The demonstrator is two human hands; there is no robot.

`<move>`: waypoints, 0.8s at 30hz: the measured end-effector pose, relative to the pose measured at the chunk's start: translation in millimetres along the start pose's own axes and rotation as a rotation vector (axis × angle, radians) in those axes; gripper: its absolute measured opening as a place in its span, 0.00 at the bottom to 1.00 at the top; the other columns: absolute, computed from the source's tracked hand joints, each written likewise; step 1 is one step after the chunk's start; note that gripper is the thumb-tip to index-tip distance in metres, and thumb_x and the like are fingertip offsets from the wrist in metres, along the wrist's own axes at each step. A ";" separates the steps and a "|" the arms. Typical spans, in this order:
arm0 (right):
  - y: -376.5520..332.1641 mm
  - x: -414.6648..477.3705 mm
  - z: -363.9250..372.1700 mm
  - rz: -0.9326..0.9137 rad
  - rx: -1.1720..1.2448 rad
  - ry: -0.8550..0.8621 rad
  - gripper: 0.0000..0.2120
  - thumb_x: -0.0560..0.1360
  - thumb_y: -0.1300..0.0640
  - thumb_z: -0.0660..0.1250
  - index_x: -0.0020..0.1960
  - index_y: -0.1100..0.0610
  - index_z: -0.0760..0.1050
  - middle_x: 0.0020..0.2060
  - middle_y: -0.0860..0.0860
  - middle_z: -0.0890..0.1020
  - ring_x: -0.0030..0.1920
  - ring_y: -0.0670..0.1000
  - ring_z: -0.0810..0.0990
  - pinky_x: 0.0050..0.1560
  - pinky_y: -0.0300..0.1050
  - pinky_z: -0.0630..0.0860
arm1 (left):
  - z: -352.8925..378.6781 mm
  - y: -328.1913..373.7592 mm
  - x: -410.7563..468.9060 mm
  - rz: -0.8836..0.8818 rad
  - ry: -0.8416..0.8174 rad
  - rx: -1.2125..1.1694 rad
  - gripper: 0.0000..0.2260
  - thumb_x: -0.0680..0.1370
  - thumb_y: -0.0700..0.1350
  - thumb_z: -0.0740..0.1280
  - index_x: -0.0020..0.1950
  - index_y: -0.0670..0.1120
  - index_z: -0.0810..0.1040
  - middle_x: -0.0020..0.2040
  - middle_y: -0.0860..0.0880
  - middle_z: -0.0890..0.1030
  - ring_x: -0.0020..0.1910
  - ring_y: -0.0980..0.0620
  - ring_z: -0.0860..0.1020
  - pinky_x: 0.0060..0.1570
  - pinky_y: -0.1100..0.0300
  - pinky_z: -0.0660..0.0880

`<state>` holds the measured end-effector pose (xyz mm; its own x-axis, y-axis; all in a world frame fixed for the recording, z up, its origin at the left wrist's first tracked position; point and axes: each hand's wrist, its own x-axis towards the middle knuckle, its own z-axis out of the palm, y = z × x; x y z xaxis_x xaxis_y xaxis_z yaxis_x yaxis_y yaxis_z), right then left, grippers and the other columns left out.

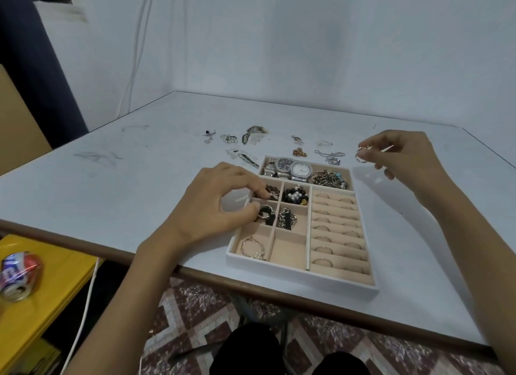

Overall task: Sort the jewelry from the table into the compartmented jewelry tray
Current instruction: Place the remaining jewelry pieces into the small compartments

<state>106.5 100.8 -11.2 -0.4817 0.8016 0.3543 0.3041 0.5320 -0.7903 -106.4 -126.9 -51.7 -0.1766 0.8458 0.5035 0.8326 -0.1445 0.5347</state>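
Head view: our right hand [402, 154] pinches a hoop ring [360, 156] above the table [111, 184], right of the jewelry tray [301, 277]. Our left hand [220, 204] grips a dark ring piece [264, 211] in the tray's left-column middle compartment.

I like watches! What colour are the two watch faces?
One watch is dark, the other white; head view.

Both forearms bare, no sleeves, left hand [215, 204] and right hand [402, 154] without gloves; dark trousers [251, 349] at knees.
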 end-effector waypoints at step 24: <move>-60.9 -48.6 52.4 -0.300 -0.131 -0.675 0.06 0.65 0.57 0.79 0.40 0.51 0.85 0.33 0.40 0.76 0.31 0.39 0.72 0.34 0.32 0.64 | 4.8 -15.4 -6.9 -0.403 -0.191 0.485 0.44 0.65 0.68 0.36 0.77 0.50 0.55 0.78 0.55 0.54 0.76 0.58 0.51 0.75 0.56 0.46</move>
<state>68.3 15.2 -6.4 -0.9461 0.2975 0.1280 0.1553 0.7636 -0.6267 -115.5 -128.0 -66.7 -0.4653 0.8678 0.1745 0.8707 0.4132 0.2669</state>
